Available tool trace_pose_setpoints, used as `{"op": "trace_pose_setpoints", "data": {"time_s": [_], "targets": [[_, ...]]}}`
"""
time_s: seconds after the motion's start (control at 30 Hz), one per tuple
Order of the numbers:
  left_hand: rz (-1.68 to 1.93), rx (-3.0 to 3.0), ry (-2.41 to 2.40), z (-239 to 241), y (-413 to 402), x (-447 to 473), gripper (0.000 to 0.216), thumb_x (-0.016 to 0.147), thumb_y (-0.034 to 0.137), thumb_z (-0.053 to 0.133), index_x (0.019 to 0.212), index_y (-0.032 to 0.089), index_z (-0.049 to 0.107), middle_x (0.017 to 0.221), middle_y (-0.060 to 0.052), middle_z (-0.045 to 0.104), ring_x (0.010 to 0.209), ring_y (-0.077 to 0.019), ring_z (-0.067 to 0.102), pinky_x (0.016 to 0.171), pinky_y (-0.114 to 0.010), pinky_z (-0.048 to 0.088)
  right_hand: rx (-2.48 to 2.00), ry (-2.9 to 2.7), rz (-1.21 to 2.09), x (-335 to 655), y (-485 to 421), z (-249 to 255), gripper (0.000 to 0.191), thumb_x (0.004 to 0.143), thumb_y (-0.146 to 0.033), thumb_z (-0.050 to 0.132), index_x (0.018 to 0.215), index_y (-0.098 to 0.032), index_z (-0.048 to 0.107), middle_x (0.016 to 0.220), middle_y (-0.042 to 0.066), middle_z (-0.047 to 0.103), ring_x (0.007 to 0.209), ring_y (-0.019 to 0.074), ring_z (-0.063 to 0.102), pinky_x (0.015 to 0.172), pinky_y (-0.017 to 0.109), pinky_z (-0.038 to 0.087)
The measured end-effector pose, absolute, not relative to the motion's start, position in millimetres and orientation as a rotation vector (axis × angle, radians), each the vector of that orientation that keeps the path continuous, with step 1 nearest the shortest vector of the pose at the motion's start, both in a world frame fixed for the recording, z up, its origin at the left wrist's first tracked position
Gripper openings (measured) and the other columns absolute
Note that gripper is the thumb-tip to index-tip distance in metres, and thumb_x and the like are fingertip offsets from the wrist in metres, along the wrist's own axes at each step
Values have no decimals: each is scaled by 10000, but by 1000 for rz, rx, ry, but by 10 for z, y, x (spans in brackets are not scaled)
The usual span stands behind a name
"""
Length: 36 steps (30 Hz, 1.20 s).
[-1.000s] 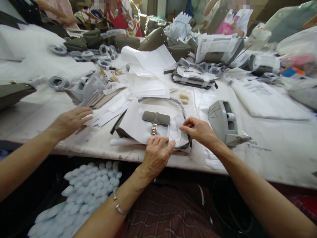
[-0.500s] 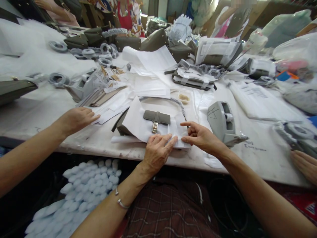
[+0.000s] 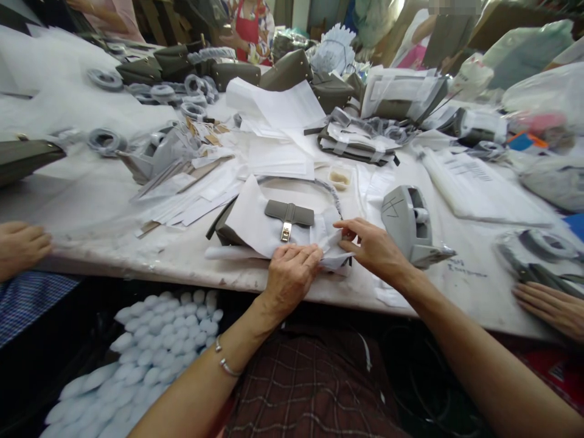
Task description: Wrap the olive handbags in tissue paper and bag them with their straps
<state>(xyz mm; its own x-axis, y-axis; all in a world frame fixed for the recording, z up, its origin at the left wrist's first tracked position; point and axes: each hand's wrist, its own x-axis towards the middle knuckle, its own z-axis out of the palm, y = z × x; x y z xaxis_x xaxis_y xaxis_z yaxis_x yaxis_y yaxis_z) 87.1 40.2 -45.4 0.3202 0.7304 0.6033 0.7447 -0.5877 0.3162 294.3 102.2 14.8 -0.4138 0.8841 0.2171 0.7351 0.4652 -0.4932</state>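
Note:
A small grey-green bag [image 3: 289, 215] with a metal clasp lies near the table's front edge, wrapped in white paper [image 3: 255, 225]. My left hand [image 3: 291, 275] presses down on the paper's front edge with its fingers curled. My right hand [image 3: 371, 246] pinches the paper's right corner beside the bag. A grey chain strap [image 3: 329, 190] curves behind the bag.
A grey tape dispenser [image 3: 410, 222] stands right of my right hand. Another person's hand [image 3: 20, 246] rests at the left edge, and a further person's hand [image 3: 550, 307] lies at the right. Paper stacks [image 3: 278, 158], bags and tape rolls crowd the table's back. Foam packing [image 3: 150, 353] lies below.
The other person's hand at the left has drawn back from the paper strips to the table edge. My right hand has closed on the paper's corner. A hand has slid in at the right.

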Motion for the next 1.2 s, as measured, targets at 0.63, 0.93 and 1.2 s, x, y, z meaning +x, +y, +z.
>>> {"op": "trace_pose_setpoints", "data": {"time_s": [0.63,0.93,1.2], "targets": [[-1044,-2589,-1370,-509,383,843,190,969,232,578,1138,224,665,1213,-37,694,1085,-188,614,956,-392,423,-735,-2547,176,2820,532,176,348,907,-46,456,1051,-242,704,1129,41,738,1113,177,663,1152,474,391],[-1186,-2595,-1429,-441,345,835,169,939,307,621,1075,234,689,1120,-27,715,1053,-184,625,950,-379,439,-1038,-2503,270,2737,480,177,352,870,-49,395,1031,-209,664,1073,79,742,930,176,706,811,282,559],[-1173,-2401,-1631,-379,367,964,238,966,281,560,749,194,604,759,-29,640,783,-192,590,791,-354,418,-1441,-2458,200,2640,574,136,212,907,-162,413,855,-209,613,754,51,677,655,164,602,628,252,414]]}}
